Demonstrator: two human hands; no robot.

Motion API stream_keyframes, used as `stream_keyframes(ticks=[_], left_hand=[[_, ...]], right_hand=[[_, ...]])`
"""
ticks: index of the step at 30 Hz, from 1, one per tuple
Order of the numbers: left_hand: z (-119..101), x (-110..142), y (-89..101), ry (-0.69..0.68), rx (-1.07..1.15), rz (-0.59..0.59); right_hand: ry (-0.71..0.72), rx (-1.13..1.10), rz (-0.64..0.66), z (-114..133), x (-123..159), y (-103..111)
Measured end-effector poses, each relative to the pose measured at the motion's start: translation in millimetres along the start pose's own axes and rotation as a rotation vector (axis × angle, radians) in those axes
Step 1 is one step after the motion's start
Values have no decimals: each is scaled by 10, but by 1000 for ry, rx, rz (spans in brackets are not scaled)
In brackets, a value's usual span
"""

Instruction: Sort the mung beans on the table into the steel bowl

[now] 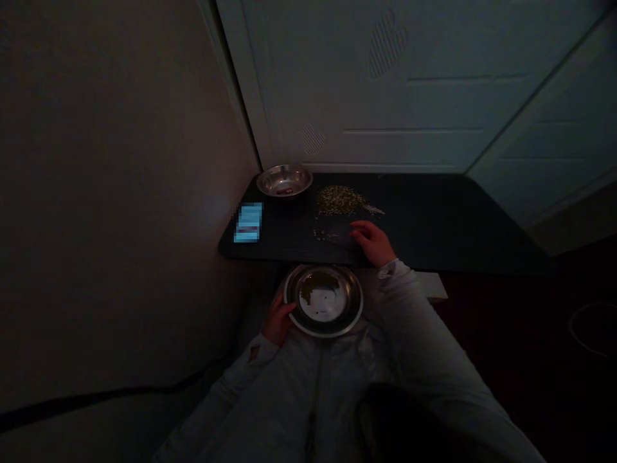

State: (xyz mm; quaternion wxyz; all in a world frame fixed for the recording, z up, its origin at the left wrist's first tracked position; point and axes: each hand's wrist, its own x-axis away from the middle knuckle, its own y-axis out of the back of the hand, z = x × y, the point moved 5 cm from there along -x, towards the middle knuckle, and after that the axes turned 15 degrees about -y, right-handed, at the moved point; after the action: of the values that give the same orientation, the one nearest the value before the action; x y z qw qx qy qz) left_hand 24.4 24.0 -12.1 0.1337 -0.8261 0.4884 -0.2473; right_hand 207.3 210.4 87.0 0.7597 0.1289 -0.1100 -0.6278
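Note:
My left hand (278,321) grips the left rim of a steel bowl (357,315) held in front of my body, just below the table's front edge. Small greenish-brown grains (321,281) lie along the far side of its bottom. Over the table, my right hand (372,243) is open, its fingers loosely curved and pointing left, with nothing visible in them. Just left of its fingertips is a small scatter of pale and dark grains (322,235). Beyond it lies a larger heap of mixed grains (341,200), with a pale tail trailing right.
A second steel bowl (284,182) stands at the back left of the dark table (448,225). In front of it lies a lit phone (249,222). A wall (144,193) borders the left side, and a white panelled surface (409,109) rises behind the table. The light is dim.

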Motion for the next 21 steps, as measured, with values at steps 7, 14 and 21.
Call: stream_keyframes(ticks=[7,14,21], left_hand=[[-23,12,-22,-39,-11,1],[-28,14,-23,-30,3,-3],[-19,9,-17,-37,11,-14]], right_hand=[[24,80,-24,33,-23,-56],[-9,45,28,42,21,-58],[17,56,13,36,-10,-75]])
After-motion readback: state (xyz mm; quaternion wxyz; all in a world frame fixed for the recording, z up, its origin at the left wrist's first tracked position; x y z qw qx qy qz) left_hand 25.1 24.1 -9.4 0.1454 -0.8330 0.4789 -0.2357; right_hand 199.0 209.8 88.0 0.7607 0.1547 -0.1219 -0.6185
